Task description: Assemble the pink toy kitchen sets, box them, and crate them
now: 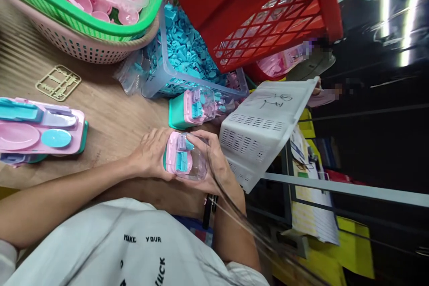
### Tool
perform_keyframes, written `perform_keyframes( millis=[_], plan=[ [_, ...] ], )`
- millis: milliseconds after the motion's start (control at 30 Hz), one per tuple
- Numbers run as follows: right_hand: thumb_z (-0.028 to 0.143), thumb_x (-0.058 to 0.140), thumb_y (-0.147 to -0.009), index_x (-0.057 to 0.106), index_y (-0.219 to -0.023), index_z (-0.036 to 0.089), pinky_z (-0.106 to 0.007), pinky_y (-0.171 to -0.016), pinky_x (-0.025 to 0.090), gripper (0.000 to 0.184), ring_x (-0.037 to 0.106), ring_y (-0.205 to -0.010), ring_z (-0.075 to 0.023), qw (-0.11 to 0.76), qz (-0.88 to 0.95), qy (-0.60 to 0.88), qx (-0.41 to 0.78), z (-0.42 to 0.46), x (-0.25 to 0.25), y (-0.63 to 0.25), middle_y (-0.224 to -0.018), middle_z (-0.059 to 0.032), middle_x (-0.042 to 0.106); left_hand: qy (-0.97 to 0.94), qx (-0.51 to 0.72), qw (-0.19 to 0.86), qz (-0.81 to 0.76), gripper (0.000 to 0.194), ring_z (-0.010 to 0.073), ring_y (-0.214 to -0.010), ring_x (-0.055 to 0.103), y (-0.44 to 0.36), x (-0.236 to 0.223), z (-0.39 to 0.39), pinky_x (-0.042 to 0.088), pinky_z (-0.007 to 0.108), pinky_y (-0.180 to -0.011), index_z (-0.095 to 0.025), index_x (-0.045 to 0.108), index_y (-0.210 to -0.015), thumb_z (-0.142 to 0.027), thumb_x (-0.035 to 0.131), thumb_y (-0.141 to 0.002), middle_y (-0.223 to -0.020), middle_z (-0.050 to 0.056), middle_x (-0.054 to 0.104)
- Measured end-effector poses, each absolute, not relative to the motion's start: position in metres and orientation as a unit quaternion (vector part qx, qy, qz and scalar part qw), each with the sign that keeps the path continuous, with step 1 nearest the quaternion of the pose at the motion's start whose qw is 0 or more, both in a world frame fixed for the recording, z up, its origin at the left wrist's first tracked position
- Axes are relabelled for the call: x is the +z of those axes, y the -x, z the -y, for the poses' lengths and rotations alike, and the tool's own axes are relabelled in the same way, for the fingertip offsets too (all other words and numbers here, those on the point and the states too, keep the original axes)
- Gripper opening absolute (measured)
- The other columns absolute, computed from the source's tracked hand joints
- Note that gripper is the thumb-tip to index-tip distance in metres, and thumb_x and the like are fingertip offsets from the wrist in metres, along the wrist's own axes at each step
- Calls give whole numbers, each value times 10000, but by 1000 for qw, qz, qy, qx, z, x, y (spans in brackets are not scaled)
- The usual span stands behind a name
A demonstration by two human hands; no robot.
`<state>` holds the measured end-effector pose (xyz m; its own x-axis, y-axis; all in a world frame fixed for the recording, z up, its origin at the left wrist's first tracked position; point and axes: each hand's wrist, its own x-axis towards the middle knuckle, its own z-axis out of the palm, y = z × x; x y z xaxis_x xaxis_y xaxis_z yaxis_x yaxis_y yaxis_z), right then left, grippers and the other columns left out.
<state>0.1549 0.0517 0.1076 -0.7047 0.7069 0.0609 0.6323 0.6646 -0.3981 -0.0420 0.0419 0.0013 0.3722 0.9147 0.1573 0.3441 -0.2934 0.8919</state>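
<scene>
The toy (181, 161) lies between both hands, its teal base toward the clasping left hand (150, 155), clear cover gripped by the right (221, 169).

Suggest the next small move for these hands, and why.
I'd probably press the clear cover squarely toward the pink tray: the right hand wraps the cover, the left hand braces the opposite end, and fingers hide part of the seam, so I can't tell whether it's seated.
</scene>
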Motion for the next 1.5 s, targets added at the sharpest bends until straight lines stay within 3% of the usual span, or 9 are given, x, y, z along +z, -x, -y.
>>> perform_keyframes(
  millis=[267,467,700,1233,1500],
  plan=[
    [457,840,-737,280,-1546,380,-546,-1073,516,986,516,-1310,-348,60,905,384,175,-55,110,-155,-1357,-112,399,-725,345,423,-420,907,378,-1239,495,46,6,-41,426,534,-1017,-231,398,-1399,-391,794,-598,-1394,141,513],
    [417,815,-768,270,-1544,375,-611,-1170,417,949,386,-1460,-384,65,908,356,211,-59,110,-153,-1486,-126,323,-725,348,423,-418,929,388,-1253,484,46,5,-40,423,553,-1027,-232,370,-1430,-363,794,-613,-1408,154,497],
    [417,838,-714,352,-1504,360,-553,-1071,511,929,531,-1301,-343,120,906,347,213,-60,102,-156,-1386,-116,424,-723,348,422,-422,927,379,-1247,498,45,3,-40,427,532,-1021,-229,395,-1413,-402,802,-597,-1399,144,527],
    [307,819,-733,366,-1530,317,-469,-1096,517,916,523,-1340,-333,33,908,337,247,-66,123,-143,-1382,-115,416,-718,365,422,-416,932,382,-1256,506,41,-1,-37,426,547,-1028,-224,376,-1402,-396,822,-601,-1401,152,530],
    [393,843,-707,336,-1531,379,-517,-1106,510,967,515,-1353,-350,35,902,355,244,-65,117,-151,-1401,-100,415,-726,355,416,-418,917,379,-1216,519,42,5,-38,430,531,-1016,-233,398,-1402,-426,829,-616,-1364,147,543]
  ],
)
